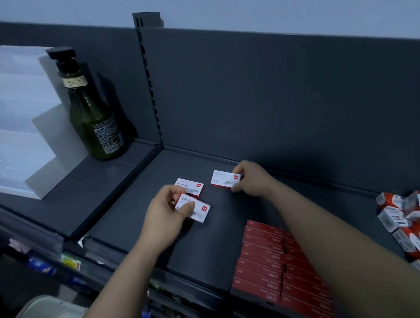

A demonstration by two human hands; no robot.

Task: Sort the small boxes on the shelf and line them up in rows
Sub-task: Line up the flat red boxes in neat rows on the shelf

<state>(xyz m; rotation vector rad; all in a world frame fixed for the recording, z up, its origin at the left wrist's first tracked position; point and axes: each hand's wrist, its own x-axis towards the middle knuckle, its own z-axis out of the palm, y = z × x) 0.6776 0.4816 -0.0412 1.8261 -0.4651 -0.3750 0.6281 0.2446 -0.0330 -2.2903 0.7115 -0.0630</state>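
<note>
In the head view, the left grip (165, 209) pinched a box (198, 211) at its 3 o'clock, low over the shelf (222, 233). The right grip (251, 178) pinched a second box (226, 178) at its 9 o'clock. A third box (192, 186) lay just beside the first, at its 12 o'clock.

We log three white, red-edged boxes flat on the shelf (220, 231), all beyond the red block (265, 260).

- Red block: dark red flat boxes, packed edge to edge in two columns.
- Marked box (197, 210): nearest the red block, up-left of it. Printed "24/6", red square at one corner. Left hand (165, 209) pinches its left end.
- Barcode box (190, 187): just beyond the marked box, touching or slightly under it; unheld.
- Far box (226, 178): farthest straight back from the red block. Right hand (251, 178) grips its right end.
- Loose heap (412, 223): red-and-white boxes jumbled, right of the red block.
</note>
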